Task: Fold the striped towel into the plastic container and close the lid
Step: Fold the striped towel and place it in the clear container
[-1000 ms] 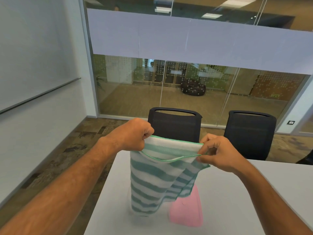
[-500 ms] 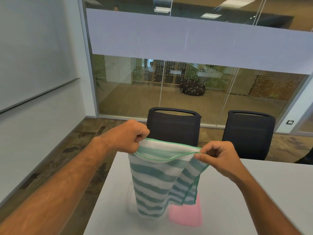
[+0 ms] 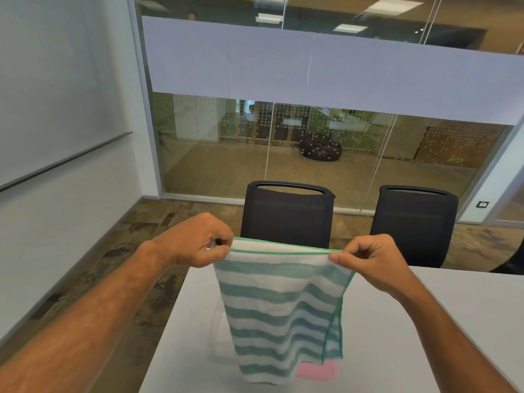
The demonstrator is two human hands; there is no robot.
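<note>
I hold a green-and-white striped towel (image 3: 279, 310) up above the table, doubled over, hanging flat from its top edge. My left hand (image 3: 195, 241) pinches the top left corner. My right hand (image 3: 368, 258) pinches the top right corner. Behind the towel, a clear plastic container (image 3: 219, 333) shows only as a faint edge at the towel's left side. A pink lid (image 3: 317, 371) lies on the table below the towel's lower right corner, mostly hidden by the cloth.
The white table (image 3: 397, 350) runs forward and to the right; its left edge drops to a patterned floor. Two black chairs (image 3: 286, 214) (image 3: 412, 222) stand at the far side. A glass wall is behind them, a whiteboard on the left.
My hands have moved apart, pulling the towel's top edge taut and straight. The towel now hangs flatter and wider, covering more of the pink lid.
</note>
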